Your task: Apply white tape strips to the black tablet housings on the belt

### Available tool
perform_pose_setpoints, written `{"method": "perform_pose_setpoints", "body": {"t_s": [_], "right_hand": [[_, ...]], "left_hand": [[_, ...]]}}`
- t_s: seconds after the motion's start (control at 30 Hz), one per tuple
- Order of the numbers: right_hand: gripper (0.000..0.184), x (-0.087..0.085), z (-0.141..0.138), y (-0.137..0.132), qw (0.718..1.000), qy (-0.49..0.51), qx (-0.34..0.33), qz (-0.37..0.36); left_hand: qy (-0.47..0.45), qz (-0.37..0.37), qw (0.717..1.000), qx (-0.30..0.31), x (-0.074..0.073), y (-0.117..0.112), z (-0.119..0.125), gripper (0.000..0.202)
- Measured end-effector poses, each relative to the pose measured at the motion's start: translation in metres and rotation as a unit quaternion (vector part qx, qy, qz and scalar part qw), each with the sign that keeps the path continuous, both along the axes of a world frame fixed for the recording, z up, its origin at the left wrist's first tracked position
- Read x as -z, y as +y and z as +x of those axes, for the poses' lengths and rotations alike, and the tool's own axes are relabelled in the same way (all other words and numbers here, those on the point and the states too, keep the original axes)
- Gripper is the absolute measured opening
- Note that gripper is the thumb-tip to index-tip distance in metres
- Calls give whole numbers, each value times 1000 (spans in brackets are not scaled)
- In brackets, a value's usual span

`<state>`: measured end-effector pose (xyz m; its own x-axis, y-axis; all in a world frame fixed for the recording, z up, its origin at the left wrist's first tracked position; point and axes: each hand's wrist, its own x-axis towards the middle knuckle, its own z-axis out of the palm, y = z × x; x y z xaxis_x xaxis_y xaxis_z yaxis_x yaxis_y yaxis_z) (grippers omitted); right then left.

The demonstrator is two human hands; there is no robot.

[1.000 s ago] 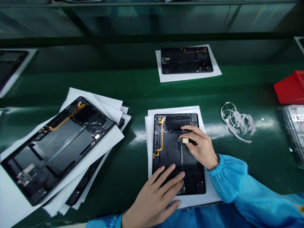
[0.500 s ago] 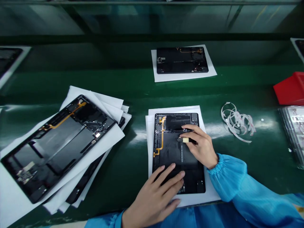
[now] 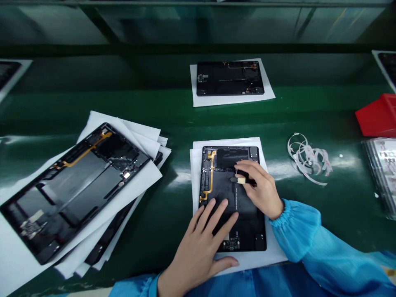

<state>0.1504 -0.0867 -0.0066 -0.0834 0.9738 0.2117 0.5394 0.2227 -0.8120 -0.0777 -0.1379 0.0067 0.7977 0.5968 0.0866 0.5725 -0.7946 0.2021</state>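
A black tablet housing (image 3: 225,189) with its inside exposed lies on white paper sheets in front of me. An orange flex cable (image 3: 211,175) runs down its left side. My left hand (image 3: 202,243) rests flat over the lower left of the housing, fingers spread. Above the upper right part, my right hand (image 3: 261,187) is closed around a small black tool with a pale yellow band (image 3: 241,180). Its dark rounded end points left; the exact kind of tool cannot be made out. The right fingers cover part of the housing's right edge.
At left, a slanted stack of paper sheets (image 3: 145,175) carries another open tablet housing (image 3: 80,185). Farther back lies one more housing (image 3: 230,78) on paper. Curled white strips (image 3: 309,159), a red bin (image 3: 375,115) and clear trays (image 3: 382,173) are at right.
My left hand has slid slightly up the housing, uncovering a small circuit board near its lower edge. The right hand has barely shifted. The housings at the back have moved left.
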Motion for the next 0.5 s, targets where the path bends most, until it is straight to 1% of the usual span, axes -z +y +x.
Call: {"method": "perform_pose_setpoints", "body": {"t_s": [0.07,0.13,0.2,0.27,0.33,0.4,0.5], "right_hand": [[63,0,-1,0,1000,7,11,-7],[65,0,-1,-1,999,31,32,-12],[57,0,-2,-1,994,81,67,-18],[45,-1,-3,-2,985,133,107,-25],[33,-4,-4,-2,977,160,137,-27],[23,-8,-2,-4,976,154,153,-23],[17,-14,8,-12,985,84,147,-28]], "left_hand": [[9,4,1000,-9,-3,6,4,84],[13,11,1000,-13,-6,14,8,81],[19,15,1000,-17,-10,25,12,76],[24,15,999,-23,-12,39,17,71],[23,3,999,-32,-13,54,22,67],[12,-25,999,-39,-11,69,29,62],[-19,-82,995,-45,-10,84,37,50]]}}
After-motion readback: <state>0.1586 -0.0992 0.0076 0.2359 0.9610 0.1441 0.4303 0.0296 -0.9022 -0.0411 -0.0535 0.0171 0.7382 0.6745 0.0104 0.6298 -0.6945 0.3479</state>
